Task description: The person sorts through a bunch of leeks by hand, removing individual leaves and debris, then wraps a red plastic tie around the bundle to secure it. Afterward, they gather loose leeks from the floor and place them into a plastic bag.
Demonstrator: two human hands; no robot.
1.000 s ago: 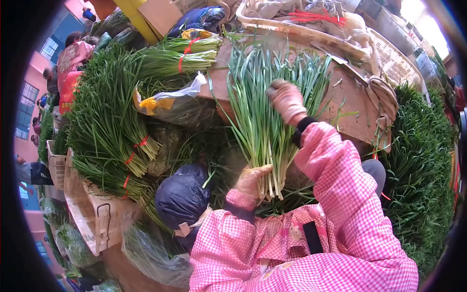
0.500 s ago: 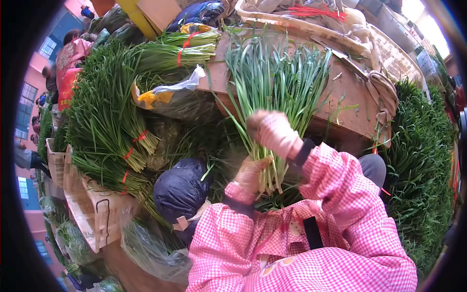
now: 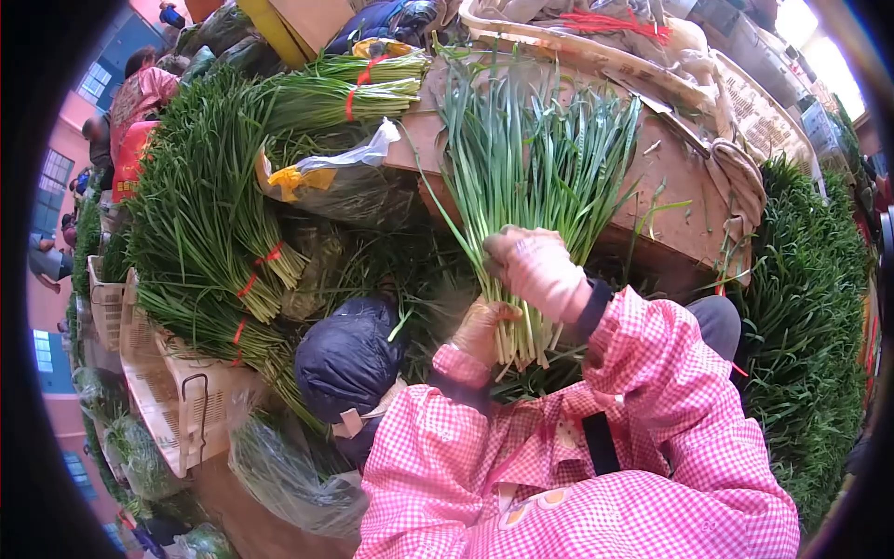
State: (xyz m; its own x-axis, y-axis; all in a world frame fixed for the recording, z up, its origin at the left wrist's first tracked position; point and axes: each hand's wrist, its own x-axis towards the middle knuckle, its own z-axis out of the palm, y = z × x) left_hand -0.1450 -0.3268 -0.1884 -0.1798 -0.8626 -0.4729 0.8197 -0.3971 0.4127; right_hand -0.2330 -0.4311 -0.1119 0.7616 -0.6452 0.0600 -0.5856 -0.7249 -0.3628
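Note:
A loose bunch of garlic chives fans upward over a brown board, its pale stem ends pointing toward my lap. My left hand wraps the lower stems from the left, just above their cut ends. Slightly higher, my right hand, in a pale glove, is closed round the same stems, its fingers partly hidden. No band shows on this bunch.
Tied bunches with red bands are piled at left, and more lie on the board. A dense stack of greens stands at right. Red ties lie at the back; plastic crates stand at lower left.
My right hand, blurred and a little higher before, has come down slightly and now rests against the stems. My left hand keeps its hold on the bunch.

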